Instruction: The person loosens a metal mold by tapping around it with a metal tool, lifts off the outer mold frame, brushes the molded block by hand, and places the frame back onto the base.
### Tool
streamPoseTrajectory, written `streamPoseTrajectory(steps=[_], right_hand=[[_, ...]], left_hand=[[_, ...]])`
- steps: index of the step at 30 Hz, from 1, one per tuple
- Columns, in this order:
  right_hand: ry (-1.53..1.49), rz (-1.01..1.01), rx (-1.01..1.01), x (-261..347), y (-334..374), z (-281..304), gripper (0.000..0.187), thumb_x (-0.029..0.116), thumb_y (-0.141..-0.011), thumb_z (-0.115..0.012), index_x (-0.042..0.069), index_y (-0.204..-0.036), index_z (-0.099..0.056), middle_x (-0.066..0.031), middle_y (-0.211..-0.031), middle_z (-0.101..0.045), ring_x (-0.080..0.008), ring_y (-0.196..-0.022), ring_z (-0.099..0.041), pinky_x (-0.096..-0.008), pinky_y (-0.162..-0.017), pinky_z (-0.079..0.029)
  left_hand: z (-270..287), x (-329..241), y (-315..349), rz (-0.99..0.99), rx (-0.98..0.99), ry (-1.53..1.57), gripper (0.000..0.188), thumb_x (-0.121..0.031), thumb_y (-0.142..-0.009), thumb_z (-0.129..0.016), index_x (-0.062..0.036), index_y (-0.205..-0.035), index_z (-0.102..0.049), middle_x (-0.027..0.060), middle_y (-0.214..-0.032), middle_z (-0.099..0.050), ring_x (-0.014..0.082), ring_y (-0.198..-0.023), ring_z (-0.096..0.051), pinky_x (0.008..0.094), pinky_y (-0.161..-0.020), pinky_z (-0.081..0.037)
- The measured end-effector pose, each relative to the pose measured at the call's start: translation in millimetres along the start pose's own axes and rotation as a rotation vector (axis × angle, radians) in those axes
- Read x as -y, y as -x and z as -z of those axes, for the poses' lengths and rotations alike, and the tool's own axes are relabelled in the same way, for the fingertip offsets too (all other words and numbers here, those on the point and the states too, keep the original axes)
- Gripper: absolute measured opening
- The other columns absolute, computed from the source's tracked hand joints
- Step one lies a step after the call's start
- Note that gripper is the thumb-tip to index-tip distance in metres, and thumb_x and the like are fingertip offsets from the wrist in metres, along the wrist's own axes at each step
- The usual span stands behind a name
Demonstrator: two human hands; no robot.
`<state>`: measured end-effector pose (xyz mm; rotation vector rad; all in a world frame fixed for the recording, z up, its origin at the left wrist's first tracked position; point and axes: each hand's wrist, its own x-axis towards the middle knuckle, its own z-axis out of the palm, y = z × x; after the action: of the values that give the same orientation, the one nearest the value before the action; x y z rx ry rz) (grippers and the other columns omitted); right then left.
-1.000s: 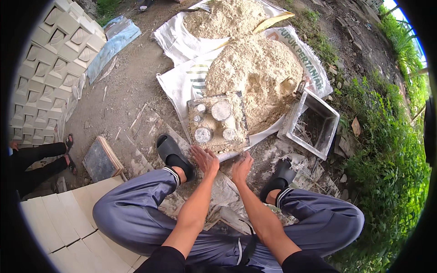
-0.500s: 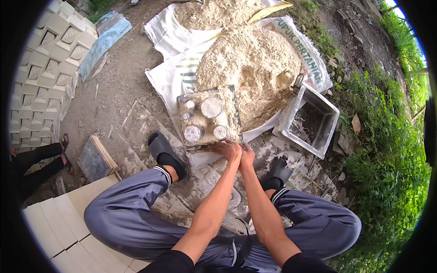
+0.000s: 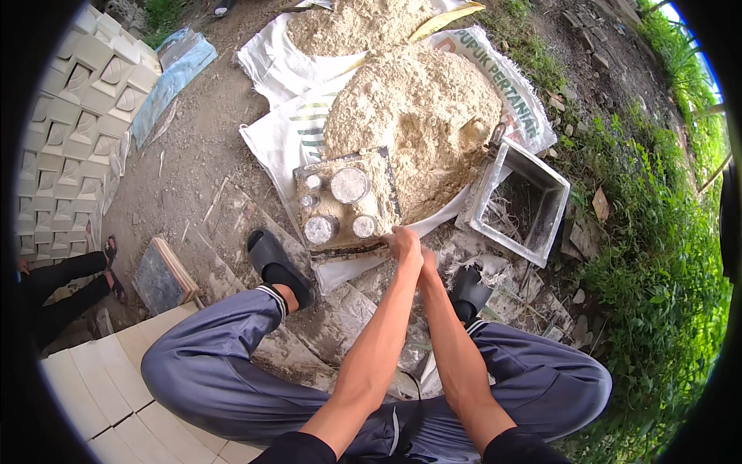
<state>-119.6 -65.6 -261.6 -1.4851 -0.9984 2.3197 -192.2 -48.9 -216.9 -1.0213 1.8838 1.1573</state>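
Left hand [image 3: 405,244] shifted rightward beside right hand [image 3: 428,261], near five cylinders [image 3: 350,185]; both grips unclear.

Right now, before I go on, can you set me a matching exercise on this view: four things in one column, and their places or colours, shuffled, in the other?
1. Left hand
2. Open metal frame
3. Plastic sheet
4. Left shoe

A. Black
B. On the right side of the crumbly pile
C. Pale blue
D. At the near right corner of the round-pegged board

Right pairs: 1-D, 2-B, 3-C, 4-A.
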Motion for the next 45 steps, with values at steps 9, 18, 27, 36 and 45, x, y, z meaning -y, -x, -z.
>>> streamPoseTrajectory(steps=[9, 18, 27, 36, 45], right_hand=[[0.919, 0.813, -0.225, 18.2, 13.8, -8.8, 0.057, 0.022, -0.071, -0.076, 0.004, -0.120, -0.052, -0.0129, -0.096, -0.060, -0.0329, -0.086, -0.059, -0.0381, -0.075, -0.048], [1.169, 0.677, -0.108, 85.0, -25.9, -30.4, 0.069, 0.017, -0.067, -0.077, 0.011, -0.125, -0.041, -0.0097, -0.094, -0.056, -0.0308, -0.080, -0.059, -0.0407, -0.067, -0.048], [1.409, 0.886, -0.051, 142.1, -81.0, -66.1, 0.063, 0.018, -0.067, -0.077, 0.007, -0.120, -0.044, -0.0119, -0.107, -0.055, -0.0295, -0.101, -0.053, -0.0383, -0.090, -0.042], [1.084, 1.044, -0.170, 154.5, -87.2, -78.7, 0.021, 0.008, -0.084, -0.060, 0.002, -0.103, -0.055, -0.0170, -0.096, -0.056, -0.0338, -0.090, -0.055, -0.0405, -0.078, -0.045], [0.953, 0.487, -0.392, 37.2, 30.0, -97.2, 0.032, 0.021, -0.092, -0.042, -0.007, -0.097, -0.057, -0.0285, -0.094, -0.059, -0.0421, -0.090, -0.056, -0.0447, -0.083, -0.043]], left_hand=[[123.6, 26.8, -42.5, -0.874, -0.286, -0.587, 0.054, -0.017, -0.083, -0.058, 0.0074, -0.126, -0.037, 0.0274, -0.124, -0.047, 0.0381, -0.117, -0.046, 0.0447, -0.099, -0.036], [154.7, 5.0, -62.1, -1.028, -0.368, -0.586, 0.046, -0.007, -0.081, -0.056, 0.0068, -0.121, -0.037, 0.0275, -0.125, -0.041, 0.0421, -0.118, -0.040, 0.0475, -0.098, -0.033], [142.5, 19.1, -81.2, -1.067, -0.402, -0.386, 0.043, 0.005, -0.081, -0.047, 0.0061, -0.122, -0.036, 0.0260, -0.130, -0.040, 0.0435, -0.121, -0.038, 0.0473, -0.098, -0.032], [160.7, -0.1, -92.2, -1.061, -0.434, -0.130, 0.032, 0.000, -0.086, -0.045, 0.0028, -0.118, -0.042, 0.0217, -0.119, -0.046, 0.0357, -0.114, -0.045, 0.0429, -0.098, -0.033], [137.9, -6.9, -72.1, -0.679, -0.569, 0.081, 0.026, -0.004, -0.089, -0.042, 0.0046, -0.113, -0.045, 0.0238, -0.115, -0.048, 0.0360, -0.107, -0.048, 0.0439, -0.091, -0.037]])
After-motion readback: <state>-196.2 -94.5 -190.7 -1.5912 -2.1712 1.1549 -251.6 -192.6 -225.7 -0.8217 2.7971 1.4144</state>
